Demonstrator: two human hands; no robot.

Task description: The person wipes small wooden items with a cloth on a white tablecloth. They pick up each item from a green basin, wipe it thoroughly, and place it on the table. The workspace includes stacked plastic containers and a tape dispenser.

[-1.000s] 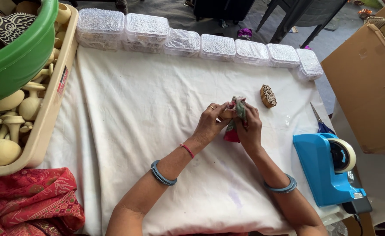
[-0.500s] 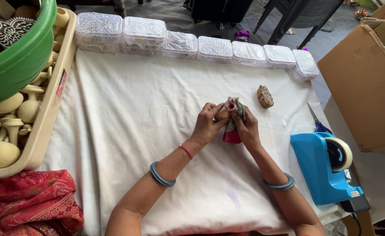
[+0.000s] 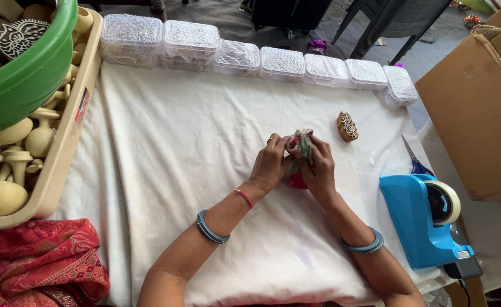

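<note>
My left hand (image 3: 271,164) and my right hand (image 3: 317,168) meet over the middle of a table covered with a white cloth (image 3: 176,148). Both hold a small bundle of patterned green and pink cloth (image 3: 301,142) between the fingertips. A pink piece (image 3: 296,181) shows below the hands. What the cloth wraps is hidden. A small carved wooden block (image 3: 347,125) lies on the cloth just right of my hands.
Several clear plastic boxes (image 3: 236,57) line the far edge. A blue tape dispenser (image 3: 426,219) and scissors (image 3: 415,159) sit at the right beside a cardboard box (image 3: 477,108). A tray of wooden pieces (image 3: 17,148), a green tub (image 3: 23,74) and red fabric (image 3: 34,261) are left.
Both hands stay together on the cloth bundle and have shifted only slightly. The view has moved a little.
</note>
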